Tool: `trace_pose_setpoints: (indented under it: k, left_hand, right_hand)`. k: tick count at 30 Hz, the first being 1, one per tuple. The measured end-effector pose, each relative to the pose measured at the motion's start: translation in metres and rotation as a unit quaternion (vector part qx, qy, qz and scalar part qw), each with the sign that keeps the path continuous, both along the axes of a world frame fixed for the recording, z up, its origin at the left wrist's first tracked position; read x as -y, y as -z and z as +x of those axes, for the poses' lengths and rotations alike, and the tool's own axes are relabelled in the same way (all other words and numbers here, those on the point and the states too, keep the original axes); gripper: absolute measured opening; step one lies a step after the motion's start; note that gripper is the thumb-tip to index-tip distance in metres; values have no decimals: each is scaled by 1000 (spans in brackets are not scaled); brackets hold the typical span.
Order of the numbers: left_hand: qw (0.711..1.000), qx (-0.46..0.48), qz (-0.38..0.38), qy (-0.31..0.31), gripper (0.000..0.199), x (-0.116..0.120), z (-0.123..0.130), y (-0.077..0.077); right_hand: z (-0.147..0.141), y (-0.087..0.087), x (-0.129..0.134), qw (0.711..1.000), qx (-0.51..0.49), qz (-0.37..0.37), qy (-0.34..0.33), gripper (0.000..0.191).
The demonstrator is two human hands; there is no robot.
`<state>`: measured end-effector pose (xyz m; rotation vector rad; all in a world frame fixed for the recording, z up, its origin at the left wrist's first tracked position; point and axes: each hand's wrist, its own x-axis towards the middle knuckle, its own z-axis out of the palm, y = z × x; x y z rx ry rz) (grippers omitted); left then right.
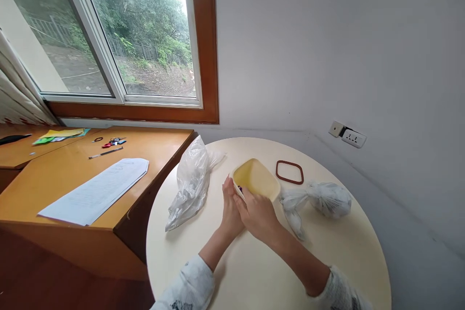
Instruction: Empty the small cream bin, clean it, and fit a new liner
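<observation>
A pale yellow, squarish plastic container (258, 174) stands tilted on the round table, its open top facing up and its inside yellow. My left hand (231, 210) presses along its near left outer side, fingers pointing upward. My right hand (258, 213) closes over the near rim beside it, fingers bent around the edge. A small dark purple spot (240, 188) shows by the right fingertips; what it is I cannot make out. Behind the container's right side lies a brown, rounded rectangular ring (289, 172), apart from both hands.
On the round cream table (265, 271) a crumpled clear plastic bag (194, 179) lies left and a knotted white plastic bag (330, 199) right. A wooden desk (160, 147) at left holds papers (98, 191), a pen (105, 153) and keys (114, 142). A wall socket (354, 138) is at right.
</observation>
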<state>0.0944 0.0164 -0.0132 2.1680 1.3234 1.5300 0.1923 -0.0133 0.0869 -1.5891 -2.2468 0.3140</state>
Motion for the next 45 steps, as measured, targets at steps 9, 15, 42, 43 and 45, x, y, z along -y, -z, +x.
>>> trace_pose_setpoints:
  k: [9,15,42,43,45]
  left_hand:
    - [995,-26,26,93,132,-5,-11,-14]
    - [985,-32,91,140,127,-3,-11,-16]
    - [972,50,-137,183,118,-10,-35,-35]
    - [973,70,-139,170,111,-7,-34,-33]
    - [979,100,-122,131,102,0,-27,-26]
  right_hand:
    - [56,-13,-6,977,62,-140,-146,38]
    - [42,7,-38,929,176,-249,-212,29]
    - [80,-1,-2,969,129,54,-204,25]
    - [76,3,-3,973,125,68,-182,24]
    - [65,10,-6,984,102,84,-121,23]
